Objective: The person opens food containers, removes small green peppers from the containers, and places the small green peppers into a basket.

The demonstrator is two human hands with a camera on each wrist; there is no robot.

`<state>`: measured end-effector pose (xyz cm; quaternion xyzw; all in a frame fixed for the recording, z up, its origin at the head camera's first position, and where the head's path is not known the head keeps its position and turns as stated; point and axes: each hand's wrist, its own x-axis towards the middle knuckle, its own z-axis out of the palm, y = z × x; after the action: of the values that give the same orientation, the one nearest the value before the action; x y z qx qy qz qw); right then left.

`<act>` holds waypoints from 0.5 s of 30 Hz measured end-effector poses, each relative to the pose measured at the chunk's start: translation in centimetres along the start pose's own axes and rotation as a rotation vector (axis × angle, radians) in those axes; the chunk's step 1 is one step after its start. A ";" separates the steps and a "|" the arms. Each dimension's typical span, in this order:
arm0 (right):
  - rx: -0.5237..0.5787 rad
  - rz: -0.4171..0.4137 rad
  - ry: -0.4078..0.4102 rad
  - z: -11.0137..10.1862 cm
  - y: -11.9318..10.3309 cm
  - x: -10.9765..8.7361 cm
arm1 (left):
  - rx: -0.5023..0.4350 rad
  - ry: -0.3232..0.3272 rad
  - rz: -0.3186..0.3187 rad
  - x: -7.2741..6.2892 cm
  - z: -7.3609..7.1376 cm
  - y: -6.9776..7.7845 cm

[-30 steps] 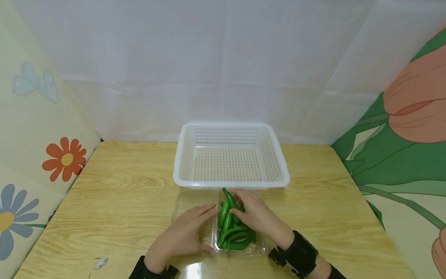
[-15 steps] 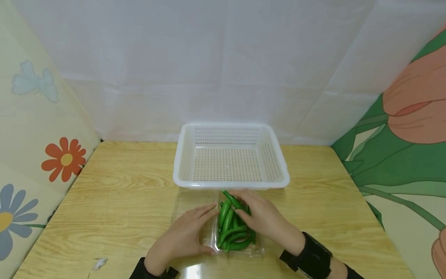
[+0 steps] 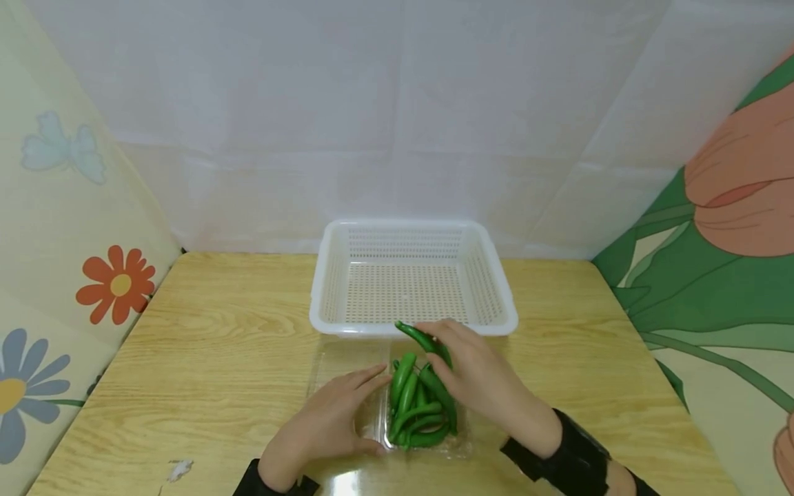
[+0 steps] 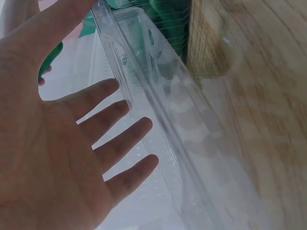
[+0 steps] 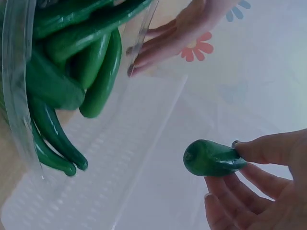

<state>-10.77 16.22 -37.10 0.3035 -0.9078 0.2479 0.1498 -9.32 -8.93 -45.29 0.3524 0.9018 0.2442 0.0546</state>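
Between thumb and fingertips my right hand (image 3: 486, 375) pinches one green chili pepper (image 3: 414, 333), raised over the far end of a clear plastic clamshell box (image 3: 460, 449). In the right wrist view the pinched pepper (image 5: 213, 158) points its rounded end at the camera. Several more green chili peppers (image 3: 412, 417) lie heaped in the box's right half. My left hand (image 3: 329, 419) rests at the box's middle edge, fingers spread and not curled round anything. The left wrist view has its fingertips (image 4: 144, 125) against the clear plastic side (image 4: 160, 112).
A white perforated plastic basket (image 3: 412, 329) stands just beyond the box, with nothing in it. The box's open lid (image 3: 335, 358) lies to the left. Wood-grain table (image 3: 236, 331) surrounds them, with a white cloth (image 3: 397, 138) behind and flowered panels at both sides.
My right hand has lifted the chili pepper up off the heap, toward the basket, and it has tipped more sideways. The left hand has stayed in place.
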 end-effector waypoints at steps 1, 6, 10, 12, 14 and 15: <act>-0.007 -0.022 0.014 -0.1 0.1 0.2 | -0.002 -0.001 -0.001 0.0 0.0 0.0; -0.092 -0.096 0.053 -0.7 1.3 1.1 | -0.004 0.004 0.004 0.0 0.0 0.0; -0.168 -0.099 0.058 -1.1 2.8 1.6 | 0.001 0.006 0.007 0.0 0.1 -0.1; -0.181 -0.094 0.068 -1.3 3.7 1.8 | 0.002 0.004 0.007 0.0 0.2 -0.1; -0.184 -0.096 0.079 -1.4 4.5 2.0 | 0.001 0.003 0.007 0.0 0.2 -0.2; -0.184 -0.098 0.082 -1.5 4.9 2.0 | -0.001 0.002 0.007 0.0 0.2 -0.2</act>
<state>-15.18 19.43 -36.79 0.3221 -0.9039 0.1681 0.2258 -9.36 -8.99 -45.57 0.3554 0.9005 0.2451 0.0528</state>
